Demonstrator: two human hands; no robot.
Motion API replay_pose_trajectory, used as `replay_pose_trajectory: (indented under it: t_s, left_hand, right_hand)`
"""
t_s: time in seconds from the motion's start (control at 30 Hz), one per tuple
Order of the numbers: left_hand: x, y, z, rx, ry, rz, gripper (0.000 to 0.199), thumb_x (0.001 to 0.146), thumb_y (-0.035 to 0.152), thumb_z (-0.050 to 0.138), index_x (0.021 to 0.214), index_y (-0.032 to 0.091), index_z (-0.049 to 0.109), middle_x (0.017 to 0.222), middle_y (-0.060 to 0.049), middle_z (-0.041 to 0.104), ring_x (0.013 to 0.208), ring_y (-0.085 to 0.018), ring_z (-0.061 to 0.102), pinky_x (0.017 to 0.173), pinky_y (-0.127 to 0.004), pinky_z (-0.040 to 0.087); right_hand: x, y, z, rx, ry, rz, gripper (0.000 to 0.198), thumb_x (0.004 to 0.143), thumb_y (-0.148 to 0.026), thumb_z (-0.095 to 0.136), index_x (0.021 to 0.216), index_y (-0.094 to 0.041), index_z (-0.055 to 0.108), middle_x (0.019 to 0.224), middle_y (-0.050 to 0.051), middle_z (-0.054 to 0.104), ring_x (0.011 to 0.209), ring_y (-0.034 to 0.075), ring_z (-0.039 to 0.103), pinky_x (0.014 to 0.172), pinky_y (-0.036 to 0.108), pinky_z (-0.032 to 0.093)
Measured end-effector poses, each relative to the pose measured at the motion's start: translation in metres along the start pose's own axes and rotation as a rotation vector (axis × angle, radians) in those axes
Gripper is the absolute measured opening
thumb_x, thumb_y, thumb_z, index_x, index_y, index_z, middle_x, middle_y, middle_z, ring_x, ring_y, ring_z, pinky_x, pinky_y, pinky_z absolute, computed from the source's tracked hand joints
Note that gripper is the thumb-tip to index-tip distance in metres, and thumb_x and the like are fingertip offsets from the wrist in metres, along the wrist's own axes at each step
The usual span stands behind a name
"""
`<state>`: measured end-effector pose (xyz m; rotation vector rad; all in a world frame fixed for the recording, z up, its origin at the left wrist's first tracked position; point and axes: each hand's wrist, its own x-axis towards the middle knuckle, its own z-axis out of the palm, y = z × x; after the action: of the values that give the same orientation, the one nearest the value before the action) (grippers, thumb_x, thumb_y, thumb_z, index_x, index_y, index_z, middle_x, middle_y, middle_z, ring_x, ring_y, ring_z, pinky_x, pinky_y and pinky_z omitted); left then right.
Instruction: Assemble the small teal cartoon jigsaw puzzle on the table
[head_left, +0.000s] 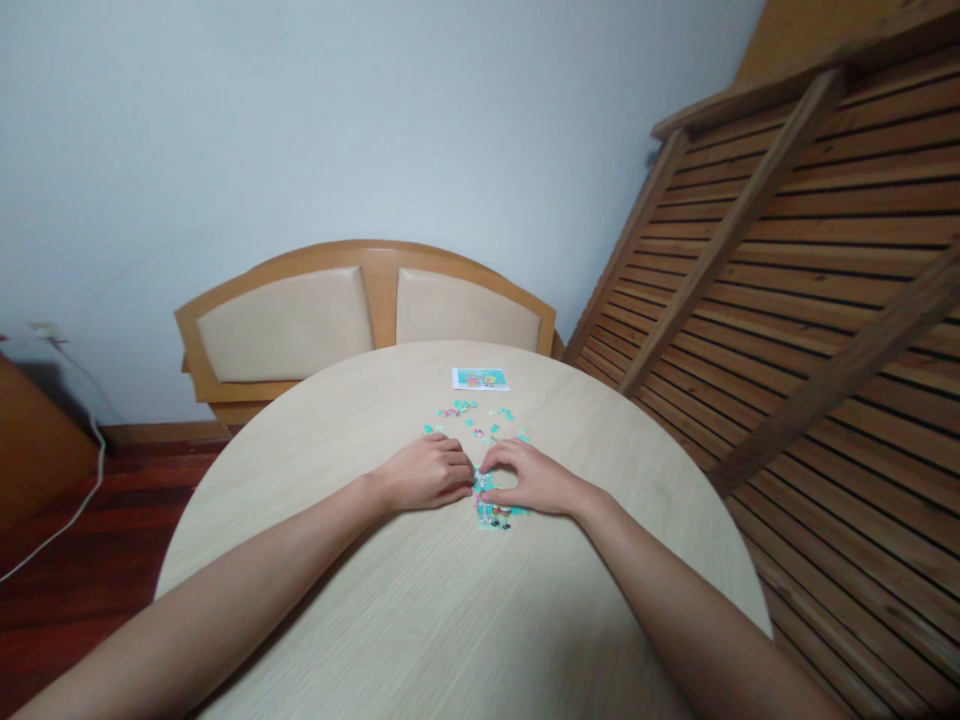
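Behind everything rises a pale bluish wall (420,130), and along the right leans a big frame of wooden slats (810,240). From where I stand, the round light-wood table (360,610) comes next, with a curved wooden headboard (382,300) behind it, set with two cream padded panels. Both of the person's bare hands meet near the middle of the table. Fingers bunched and curled inward, the left hand (431,473) has its tips at the left edge of the puzzle; whether a piece is pinched there I cannot tell. Over the puzzle, the right hand (536,478) makes a loose C, thumb and forefinger well apart, their tips at its left side. That partly joined puzzle (495,516) lies flat beneath the right hand, turquoise with small cartoon figures, its upper part mostly hidden. Farther back sits a white-edged picture card (480,379) in matching turquoise. Smallest of all, loose pieces (465,406), turquoise, pink and pale green, lie scattered between card and hands.
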<state>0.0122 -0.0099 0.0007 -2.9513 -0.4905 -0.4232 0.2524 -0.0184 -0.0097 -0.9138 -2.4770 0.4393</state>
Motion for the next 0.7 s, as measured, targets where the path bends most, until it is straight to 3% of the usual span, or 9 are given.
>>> replay_pose_trajectory:
  t_s: [0.2, 0.7]
  left_hand:
    - [0.002, 0.003, 0.002, 0.007, -0.004, -0.064, 0.023, 0.098, 0.036, 0.050, 0.099, 0.022, 0.069, 0.092, -0.006, 0.071, 0.092, -0.021, 0.059, 0.084, -0.033, 0.041]
    - [-0.001, -0.008, 0.001, -0.088, 0.012, 0.045, 0.021, 0.100, 0.026, 0.048, 0.102, 0.022, 0.069, 0.098, -0.007, 0.072, 0.095, -0.019, 0.061, 0.084, -0.030, 0.043]
  right_hand:
    - [0.000, -0.001, 0.000, 0.001, -0.007, -0.006, 0.034, 0.079, -0.047, 0.075, 0.099, -0.020, 0.067, 0.100, 0.005, 0.068, 0.099, 0.022, 0.060, 0.091, 0.035, 0.045]
    - [0.000, 0.004, 0.002, -0.007, -0.005, -0.006, 0.033, 0.079, -0.045, 0.076, 0.100, -0.022, 0.067, 0.100, 0.004, 0.068, 0.099, 0.022, 0.060, 0.092, 0.035, 0.045]
